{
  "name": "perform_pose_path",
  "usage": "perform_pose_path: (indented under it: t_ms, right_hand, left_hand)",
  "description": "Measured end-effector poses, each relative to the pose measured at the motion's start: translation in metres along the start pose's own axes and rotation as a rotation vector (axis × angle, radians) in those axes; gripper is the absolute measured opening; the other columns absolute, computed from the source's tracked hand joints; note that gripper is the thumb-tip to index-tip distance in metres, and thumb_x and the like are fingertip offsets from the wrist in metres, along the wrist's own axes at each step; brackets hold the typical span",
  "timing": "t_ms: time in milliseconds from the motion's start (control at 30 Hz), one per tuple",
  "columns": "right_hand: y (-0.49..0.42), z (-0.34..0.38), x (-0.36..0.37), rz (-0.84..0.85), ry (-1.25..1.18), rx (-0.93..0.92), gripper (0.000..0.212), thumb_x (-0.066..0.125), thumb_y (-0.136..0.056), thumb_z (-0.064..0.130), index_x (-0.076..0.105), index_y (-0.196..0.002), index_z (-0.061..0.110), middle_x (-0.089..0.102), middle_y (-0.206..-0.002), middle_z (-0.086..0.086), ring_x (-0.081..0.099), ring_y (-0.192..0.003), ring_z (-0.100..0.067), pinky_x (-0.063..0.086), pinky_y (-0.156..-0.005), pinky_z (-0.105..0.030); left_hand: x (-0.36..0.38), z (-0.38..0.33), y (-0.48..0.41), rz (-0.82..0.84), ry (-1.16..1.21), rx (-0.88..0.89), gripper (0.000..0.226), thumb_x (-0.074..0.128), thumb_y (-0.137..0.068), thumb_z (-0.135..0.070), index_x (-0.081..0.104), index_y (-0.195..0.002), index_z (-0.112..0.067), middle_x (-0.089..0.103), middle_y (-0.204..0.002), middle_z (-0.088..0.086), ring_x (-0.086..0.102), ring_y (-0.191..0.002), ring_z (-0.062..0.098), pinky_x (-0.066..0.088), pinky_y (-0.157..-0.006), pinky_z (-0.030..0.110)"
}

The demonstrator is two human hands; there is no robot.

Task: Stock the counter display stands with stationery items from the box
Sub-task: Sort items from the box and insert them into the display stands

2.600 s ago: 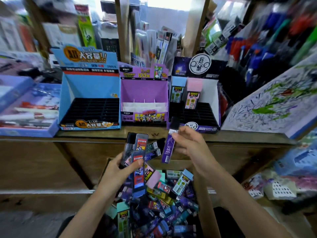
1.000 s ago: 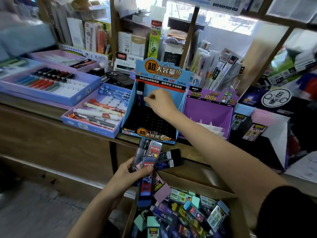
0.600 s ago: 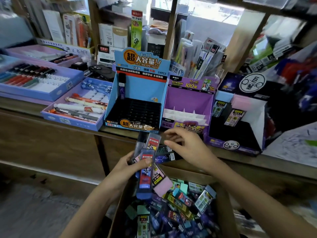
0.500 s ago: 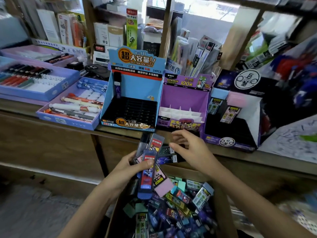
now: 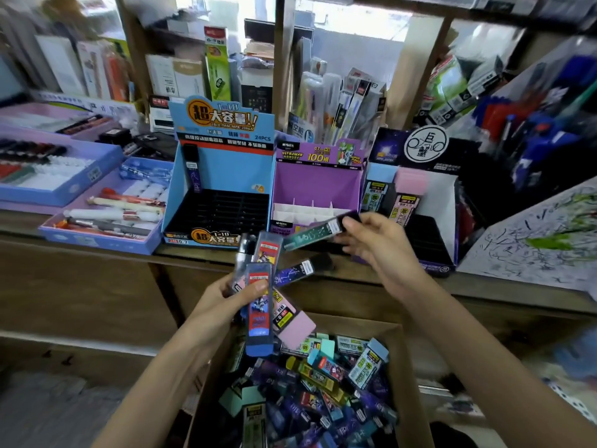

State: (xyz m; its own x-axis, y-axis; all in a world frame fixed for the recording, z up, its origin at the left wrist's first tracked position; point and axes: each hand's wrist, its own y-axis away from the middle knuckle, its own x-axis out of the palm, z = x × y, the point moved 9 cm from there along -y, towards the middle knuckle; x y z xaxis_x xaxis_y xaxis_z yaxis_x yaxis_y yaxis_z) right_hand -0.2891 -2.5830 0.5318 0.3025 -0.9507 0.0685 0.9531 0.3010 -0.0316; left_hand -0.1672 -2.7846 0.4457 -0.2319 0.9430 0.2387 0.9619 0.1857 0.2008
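Note:
My left hand (image 5: 226, 302) grips a fanned bunch of lead cases (image 5: 260, 305) above the cardboard box (image 5: 405, 383), which is full of several more cases. My right hand (image 5: 381, 250) pinches a dark green case (image 5: 311, 235) by its black cap, held level in front of the stands. On the counter stand a blue display stand (image 5: 226, 176) with one dark case (image 5: 192, 169) in its back left slot, a purple stand (image 5: 318, 185) with white dividers, and a black stand (image 5: 429, 221) holding two cases.
Purple trays of pens (image 5: 106, 208) lie left of the blue stand. A scribbled test pad (image 5: 542, 237) leans at the right. Shelves behind the stands are packed with boxed stationery. The wooden counter edge (image 5: 97, 253) runs above the box.
My right hand set a dark case into the blue stand's back left slot, came back to the bunch in my left hand and pulled out a dark green case.

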Motion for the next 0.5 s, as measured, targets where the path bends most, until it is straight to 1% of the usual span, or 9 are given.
perform_pose_path:
  t_ms: [67, 133, 167, 267, 333, 367, 400, 467, 500]
  right_hand:
    - [-0.016, 0.029, 0.011, -0.007, 0.071, -0.097, 0.001, 0.063, -0.088, 0.014, 0.063, -0.09, 0.014, 0.073, -0.08, -0.001, 0.071, -0.073, -0.016, 0.053, -0.058, -0.02]
    - [-0.035, 0.054, 0.034, 0.003, 0.142, -0.182, 0.002, 0.064, -0.088, 0.014, 0.063, -0.089, 0.016, 0.073, -0.076, 0.001, 0.07, -0.068, -0.013, 0.054, -0.056, -0.02]
    - [-0.044, 0.064, 0.05, 0.018, 0.171, -0.216, 0.004, 0.064, -0.088, 0.013, 0.063, -0.087, 0.016, 0.072, -0.074, 0.002, 0.069, -0.065, -0.011, 0.054, -0.055, -0.019]
    - [-0.07, 0.077, 0.106, 0.075, 0.263, -0.296, 0.013, 0.063, -0.088, 0.01, 0.06, -0.081, 0.02, 0.068, -0.075, -0.001, 0.067, -0.061, -0.007, 0.053, -0.054, -0.02]
    - [-0.085, 0.075, 0.14, 0.092, 0.372, -0.347, 0.01, 0.063, -0.088, 0.011, 0.059, -0.082, 0.018, 0.067, -0.08, -0.007, 0.068, -0.068, -0.014, 0.053, -0.058, -0.028]
    - [-0.091, 0.073, 0.156, 0.099, 0.439, -0.378, 0.004, 0.063, -0.088, 0.013, 0.061, -0.086, 0.015, 0.067, -0.083, -0.009, 0.068, -0.073, -0.02, 0.052, -0.061, -0.034]
    - [-0.096, 0.071, 0.168, 0.096, 0.514, -0.414, 0.004, 0.063, -0.088, 0.014, 0.063, -0.091, 0.01, 0.068, -0.084, -0.011, 0.068, -0.076, -0.024, 0.051, -0.063, -0.037]
    - [-0.106, 0.067, 0.187, 0.094, 0.656, -0.484, 0.015, 0.064, -0.088, 0.015, 0.066, -0.098, 0.004, 0.067, -0.083, -0.013, 0.066, -0.079, -0.029, 0.049, -0.066, -0.038]
    - [-0.111, 0.064, 0.194, 0.095, 0.708, -0.506, 0.016, 0.064, -0.088, 0.014, 0.067, -0.099, 0.003, 0.067, -0.085, -0.014, 0.066, -0.08, -0.03, 0.05, -0.069, -0.039]
  left_hand:
    - [-0.017, -0.015, 0.001, -0.046, 0.006, 0.04, 0.043, 0.072, -0.063, -0.029, 0.065, -0.102, -0.013, 0.074, -0.085, 0.006, 0.07, -0.077, 0.018, 0.052, -0.071, 0.03]
    - [-0.038, -0.03, 0.003, -0.113, -0.005, 0.094, 0.045, 0.071, -0.064, -0.034, 0.064, -0.104, -0.015, 0.074, -0.088, 0.006, 0.07, -0.081, 0.017, 0.051, -0.077, 0.032]
    - [-0.048, -0.038, 0.003, -0.151, -0.008, 0.124, 0.044, 0.071, -0.064, -0.035, 0.065, -0.103, -0.016, 0.075, -0.088, 0.004, 0.07, -0.08, 0.015, 0.051, -0.075, 0.031]
    - [-0.076, -0.054, 0.002, -0.253, 0.029, 0.205, 0.032, 0.067, -0.07, -0.029, 0.064, -0.099, -0.017, 0.075, -0.079, -0.004, 0.07, -0.071, 0.008, 0.053, -0.059, 0.019]
    - [-0.093, -0.058, 0.001, -0.313, 0.053, 0.234, 0.027, 0.067, -0.072, -0.029, 0.064, -0.097, -0.019, 0.075, -0.077, -0.005, 0.07, -0.069, 0.007, 0.052, -0.059, 0.023]
    - [-0.1, -0.06, 0.0, -0.338, 0.05, 0.244, 0.023, 0.067, -0.074, -0.028, 0.064, -0.096, -0.02, 0.074, -0.076, -0.006, 0.07, -0.068, 0.007, 0.051, -0.059, 0.024]
    - [-0.107, -0.06, -0.001, -0.358, 0.044, 0.253, 0.017, 0.066, -0.078, -0.025, 0.064, -0.094, -0.02, 0.074, -0.074, -0.007, 0.069, -0.065, 0.006, 0.051, -0.056, 0.022]
    - [-0.118, -0.06, -0.004, -0.379, 0.043, 0.262, 0.009, 0.064, -0.084, -0.02, 0.064, -0.093, -0.019, 0.073, -0.07, -0.009, 0.068, -0.061, 0.004, 0.05, -0.048, 0.015]
    - [-0.121, -0.059, -0.005, -0.381, 0.043, 0.261, 0.01, 0.064, -0.084, -0.02, 0.064, -0.094, -0.019, 0.073, -0.07, -0.009, 0.068, -0.061, 0.004, 0.049, -0.048, 0.015]
